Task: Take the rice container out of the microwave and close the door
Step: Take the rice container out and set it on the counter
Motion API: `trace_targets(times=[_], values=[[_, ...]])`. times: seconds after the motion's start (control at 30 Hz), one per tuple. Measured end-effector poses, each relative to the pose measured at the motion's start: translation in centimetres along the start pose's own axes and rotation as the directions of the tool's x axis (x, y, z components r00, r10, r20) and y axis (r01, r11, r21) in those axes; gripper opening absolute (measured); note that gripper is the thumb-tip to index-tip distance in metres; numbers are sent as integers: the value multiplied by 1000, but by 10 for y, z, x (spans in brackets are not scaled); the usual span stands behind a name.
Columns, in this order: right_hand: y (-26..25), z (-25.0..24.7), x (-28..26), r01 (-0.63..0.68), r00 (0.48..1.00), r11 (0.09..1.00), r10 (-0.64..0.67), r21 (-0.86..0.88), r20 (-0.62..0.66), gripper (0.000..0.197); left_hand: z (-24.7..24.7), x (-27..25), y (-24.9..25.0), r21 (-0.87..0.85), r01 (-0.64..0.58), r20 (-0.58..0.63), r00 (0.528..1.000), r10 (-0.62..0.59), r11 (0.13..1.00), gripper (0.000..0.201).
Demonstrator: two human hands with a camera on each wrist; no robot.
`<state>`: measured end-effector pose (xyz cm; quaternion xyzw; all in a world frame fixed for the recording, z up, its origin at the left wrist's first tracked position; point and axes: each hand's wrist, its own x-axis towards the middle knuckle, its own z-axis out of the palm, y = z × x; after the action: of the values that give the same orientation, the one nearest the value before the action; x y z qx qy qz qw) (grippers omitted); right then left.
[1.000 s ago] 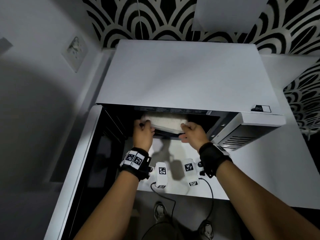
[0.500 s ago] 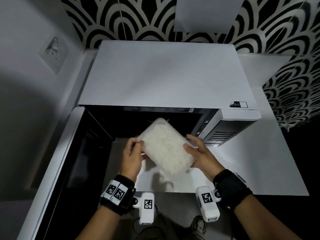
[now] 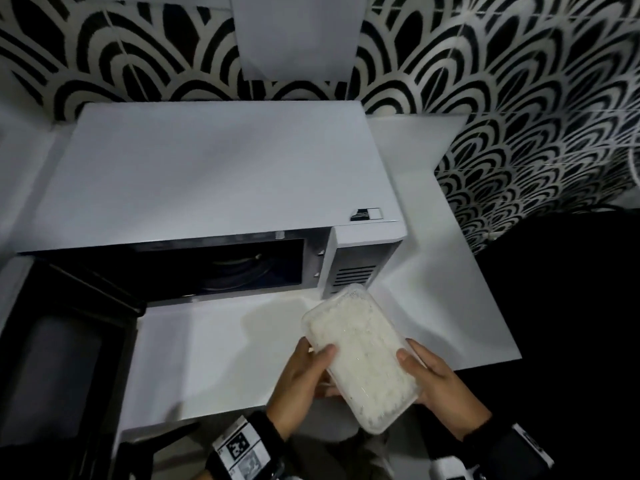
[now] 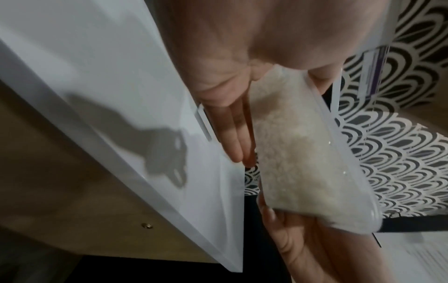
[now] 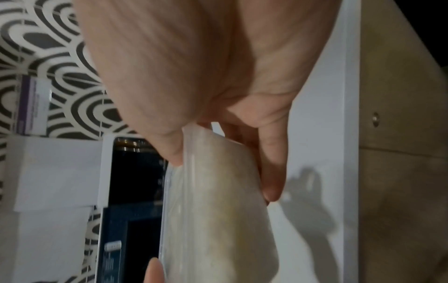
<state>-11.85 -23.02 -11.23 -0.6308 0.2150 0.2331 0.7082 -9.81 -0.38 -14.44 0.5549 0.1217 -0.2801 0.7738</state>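
A clear plastic rice container full of white rice hangs over the white counter's front edge, right of the microwave opening. My left hand grips its left long side, thumb on the lid and fingers underneath. My right hand holds the right side the same way. The wrist views show the rice container close up between my fingers. The white microwave stands at the back with its cavity dark and bare down to the glass turntable. Its door stands swung out to the left.
The white counter runs in front of the microwave and to its right. A black-and-white scalloped wall is behind, with a white box above the microwave. The right side beyond the counter edge is dark.
Both hands have carried the rice container out of the cavity, then down and to the right over the counter's front edge. The door has stayed swung out.
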Motion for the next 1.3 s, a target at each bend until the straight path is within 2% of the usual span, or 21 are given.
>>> trace_targets(times=[0.07, 0.17, 0.27, 0.4, 0.53, 0.63, 0.73, 0.83, 0.9, 1.03, 1.1, 1.2, 1.3], values=[[-5, -29, 0, -11, 1000, 998, 10, 63, 12, 29, 26, 13, -2, 79, -23, 25, 999, 21, 997, 48], [-18, -68, 9, -12, 1000, 1000, 12, 13, 1, 37, 64, 38, -7, 180, -15, 33, 999, 9, 984, 29], [-33, -103, 17, 10, 1000, 1000, -11, 18, 17, 33, 105, 66, -8, 201, -18, 15, 1000, 16, 979, 36], [-58, -144, 31, 31, 999, 997, -28, 71, -38, 18, 157, 98, -2, 187, -44, -2, 999, 46, 981, 34], [-86, -169, 51, 61, 998, 998, -60, 33, -32, 23, 193, 122, 3, 188, -111, -27, 993, 118, 976, 32], [-88, -188, 80, 57, 998, 998, -56, 20, -40, 15, 203, 140, 2, 222, -153, -113, 977, 181, 963, 29], [-94, -195, 98, 69, 997, 994, -72, -84, -28, 17, 204, 158, 4, 278, -182, -161, 959, 233, 943, 27], [-101, -198, 114, 95, 994, 971, -105, -219, -38, 44, 207, 173, 11, 312, -198, -165, 952, 258, 929, 30], [-105, -199, 132, 93, 991, 952, -117, -290, -68, 51, 208, 187, 19, 326, -196, -167, 951, 260, 925, 31], [-118, -200, 175, 151, 979, 912, -192, -382, -73, 35, 209, 224, 39, 362, -158, -204, 948, 243, 919, 27], [-127, -198, 197, 161, 976, 911, -204, -381, -76, 36, 211, 242, 51, 398, -112, -259, 938, 229, 910, 18], [-136, -197, 228, 123, 984, 914, -163, -386, -71, 51, 207, 278, 59, 475, -89, -280, 928, 246, 876, 32], [-144, -198, 259, 107, 985, 921, -148, -374, -83, 47, 200, 312, 68, 472, -19, -341, 918, 202, 881, 45]])
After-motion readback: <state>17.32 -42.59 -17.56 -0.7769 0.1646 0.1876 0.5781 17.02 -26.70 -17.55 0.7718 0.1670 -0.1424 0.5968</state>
